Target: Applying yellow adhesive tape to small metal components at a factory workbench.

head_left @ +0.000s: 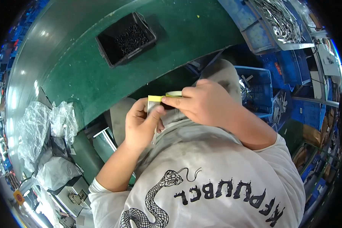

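Note:
In front of my body, my left hand is closed on a small flat pale piece, held upright between thumb and fingers. Across its top edge lies a strip of yellow tape. My right hand grips a roll of yellow tape, with the fingertips pressed where the strip meets the piece. Both hands are close together above my lap. The lower part of the flat piece is partly hidden by my left thumb, so its full shape cannot be told.
A black bin of small dark parts stands on the green table. Metal strips fill a blue crate at the far right; a blue basket sits below. Clear plastic bags lie at the left.

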{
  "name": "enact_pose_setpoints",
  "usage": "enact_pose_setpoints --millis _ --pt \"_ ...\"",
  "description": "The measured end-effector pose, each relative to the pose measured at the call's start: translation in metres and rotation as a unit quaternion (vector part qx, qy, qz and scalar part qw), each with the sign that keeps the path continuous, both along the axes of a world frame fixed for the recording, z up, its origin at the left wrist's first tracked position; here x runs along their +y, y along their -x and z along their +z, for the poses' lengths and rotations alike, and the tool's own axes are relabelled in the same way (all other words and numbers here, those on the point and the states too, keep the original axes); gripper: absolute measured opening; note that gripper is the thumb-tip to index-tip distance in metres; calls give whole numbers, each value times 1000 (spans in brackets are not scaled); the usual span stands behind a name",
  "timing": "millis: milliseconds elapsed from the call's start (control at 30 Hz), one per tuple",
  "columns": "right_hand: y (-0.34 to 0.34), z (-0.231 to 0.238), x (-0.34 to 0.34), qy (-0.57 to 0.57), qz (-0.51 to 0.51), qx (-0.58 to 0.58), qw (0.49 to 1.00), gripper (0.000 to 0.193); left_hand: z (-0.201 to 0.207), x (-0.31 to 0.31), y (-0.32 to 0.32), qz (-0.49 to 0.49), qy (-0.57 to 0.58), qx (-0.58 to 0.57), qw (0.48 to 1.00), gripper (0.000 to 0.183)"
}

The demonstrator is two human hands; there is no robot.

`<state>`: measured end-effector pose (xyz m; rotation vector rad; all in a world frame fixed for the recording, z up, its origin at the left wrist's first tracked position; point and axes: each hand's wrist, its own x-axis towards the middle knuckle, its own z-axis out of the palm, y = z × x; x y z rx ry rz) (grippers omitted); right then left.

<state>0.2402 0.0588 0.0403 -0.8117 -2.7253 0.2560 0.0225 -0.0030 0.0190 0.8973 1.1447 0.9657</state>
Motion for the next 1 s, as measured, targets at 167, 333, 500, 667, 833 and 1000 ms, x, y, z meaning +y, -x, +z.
enact_pose_setpoints --millis 167,333,500,667,833,1000 --pt "6 7 -1 -27 4 -56 998 43 -5 1 1 43 -9 61 997 63" --pt "10 5 -6 -8 7 -17 1000 45 -5 -7 0 51 -60 176 981 64" --pt "9 10 -4 -24 -5 -40 999 43 0 -3 2 33 -50 181 982 47" --pt "12 4 0 -26 15 -22 999 42 -12 -2 11 5 -167 296 940 37" --pt "17 8 -6 -19 15 -47 999 42 -7 -9 9 -11 -257 412 874 33" --pt "22 14 -4 -17 6 -18 1000 44 -5 -10 9 15 -224 377 899 27"
